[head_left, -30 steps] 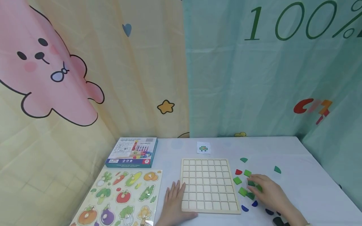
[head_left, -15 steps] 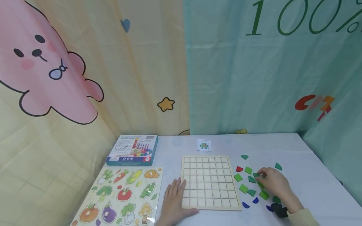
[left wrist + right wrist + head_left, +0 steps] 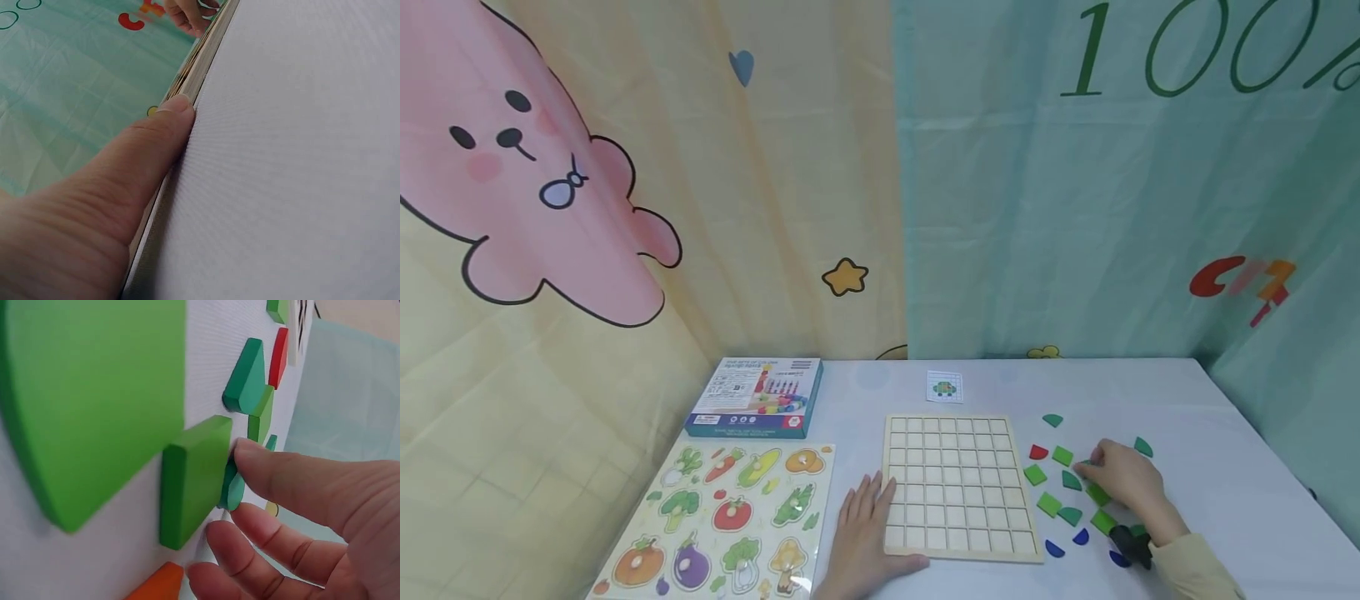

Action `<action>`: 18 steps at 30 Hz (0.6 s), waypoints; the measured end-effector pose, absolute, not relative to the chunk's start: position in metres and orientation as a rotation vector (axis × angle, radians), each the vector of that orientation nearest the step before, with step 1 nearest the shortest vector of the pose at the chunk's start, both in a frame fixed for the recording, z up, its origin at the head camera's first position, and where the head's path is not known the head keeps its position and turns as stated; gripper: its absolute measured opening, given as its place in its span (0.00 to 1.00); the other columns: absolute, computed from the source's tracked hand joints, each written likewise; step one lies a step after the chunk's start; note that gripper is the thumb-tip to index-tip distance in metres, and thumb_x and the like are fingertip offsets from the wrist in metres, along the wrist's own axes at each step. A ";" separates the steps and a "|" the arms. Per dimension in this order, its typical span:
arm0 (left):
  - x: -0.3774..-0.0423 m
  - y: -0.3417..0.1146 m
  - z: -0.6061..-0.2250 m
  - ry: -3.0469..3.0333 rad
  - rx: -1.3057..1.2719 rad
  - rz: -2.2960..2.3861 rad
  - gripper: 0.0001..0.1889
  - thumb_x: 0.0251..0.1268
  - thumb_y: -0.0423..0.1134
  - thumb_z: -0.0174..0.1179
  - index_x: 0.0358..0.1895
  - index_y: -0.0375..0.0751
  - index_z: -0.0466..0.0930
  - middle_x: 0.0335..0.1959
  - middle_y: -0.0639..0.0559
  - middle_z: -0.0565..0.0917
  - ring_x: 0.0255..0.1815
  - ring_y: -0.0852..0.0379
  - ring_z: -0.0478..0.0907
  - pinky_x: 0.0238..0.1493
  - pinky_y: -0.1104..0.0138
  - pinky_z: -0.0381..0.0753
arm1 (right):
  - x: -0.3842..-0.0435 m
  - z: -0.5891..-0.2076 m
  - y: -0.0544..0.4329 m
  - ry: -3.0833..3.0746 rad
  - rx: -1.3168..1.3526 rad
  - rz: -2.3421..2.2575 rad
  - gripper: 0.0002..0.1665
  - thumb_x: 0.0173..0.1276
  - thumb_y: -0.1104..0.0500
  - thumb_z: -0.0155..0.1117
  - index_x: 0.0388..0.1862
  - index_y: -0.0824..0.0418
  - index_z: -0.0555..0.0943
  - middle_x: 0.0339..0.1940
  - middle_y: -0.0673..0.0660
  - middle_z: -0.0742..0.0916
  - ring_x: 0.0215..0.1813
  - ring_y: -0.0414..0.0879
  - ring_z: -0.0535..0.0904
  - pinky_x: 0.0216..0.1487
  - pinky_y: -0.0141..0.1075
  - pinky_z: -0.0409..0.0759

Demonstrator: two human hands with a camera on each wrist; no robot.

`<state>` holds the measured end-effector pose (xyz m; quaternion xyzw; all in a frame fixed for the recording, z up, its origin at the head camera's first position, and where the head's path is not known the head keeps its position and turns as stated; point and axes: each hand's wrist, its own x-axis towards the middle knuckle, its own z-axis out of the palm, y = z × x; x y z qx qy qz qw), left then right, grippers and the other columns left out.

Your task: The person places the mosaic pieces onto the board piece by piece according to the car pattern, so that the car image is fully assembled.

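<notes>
Here, your right hand [image 3: 1127,482] pinches a dark green piece [image 3: 233,492] between thumb and forefinger, right of the grid board [image 3: 957,490], a light green square [image 3: 201,487] just beside it. Your left hand [image 3: 867,546], thumb spread wide, touches the board's near left corner. A picture card [image 3: 944,387] lies beyond the board.

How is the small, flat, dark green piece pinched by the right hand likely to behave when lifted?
The pinched dark green piece will probably stay stiff: it looks like a solid slab. It seems light, being small beside the right hand. Its flat face suggests sliding rather than rolling.
</notes>
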<state>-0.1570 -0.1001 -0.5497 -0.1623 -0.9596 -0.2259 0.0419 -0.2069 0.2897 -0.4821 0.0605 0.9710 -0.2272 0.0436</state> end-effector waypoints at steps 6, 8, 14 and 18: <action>-0.156 -0.100 -0.549 -2.929 -0.500 -0.676 0.62 0.35 0.81 0.54 0.73 0.44 0.56 0.73 0.42 0.55 0.74 0.44 0.45 0.71 0.50 0.41 | -0.212 -0.482 0.293 2.938 0.169 -0.767 0.18 0.60 0.54 0.68 0.35 0.68 0.75 0.28 0.57 0.79 0.26 0.48 0.71 0.23 0.38 0.72; -0.156 -0.100 -0.549 -2.928 -0.501 -0.671 0.62 0.35 0.81 0.55 0.73 0.44 0.56 0.73 0.42 0.55 0.74 0.44 0.45 0.71 0.49 0.41 | -0.213 -0.482 0.293 2.942 0.156 -0.771 0.19 0.60 0.53 0.68 0.33 0.68 0.75 0.26 0.57 0.79 0.27 0.48 0.71 0.24 0.37 0.71; -0.156 -0.100 -0.549 -2.931 -0.503 -0.672 0.62 0.35 0.81 0.55 0.73 0.44 0.56 0.74 0.43 0.54 0.74 0.44 0.44 0.71 0.49 0.41 | -0.217 -0.486 0.294 2.936 0.152 -0.859 0.15 0.59 0.59 0.68 0.31 0.69 0.73 0.24 0.56 0.77 0.26 0.48 0.70 0.23 0.36 0.71; -0.155 -0.100 -0.549 -2.933 -0.498 -0.660 0.62 0.35 0.81 0.54 0.74 0.44 0.56 0.74 0.44 0.54 0.74 0.44 0.44 0.71 0.50 0.41 | -0.218 -0.487 0.293 2.941 0.157 -0.919 0.15 0.58 0.61 0.68 0.31 0.69 0.73 0.25 0.57 0.77 0.26 0.49 0.71 0.23 0.36 0.71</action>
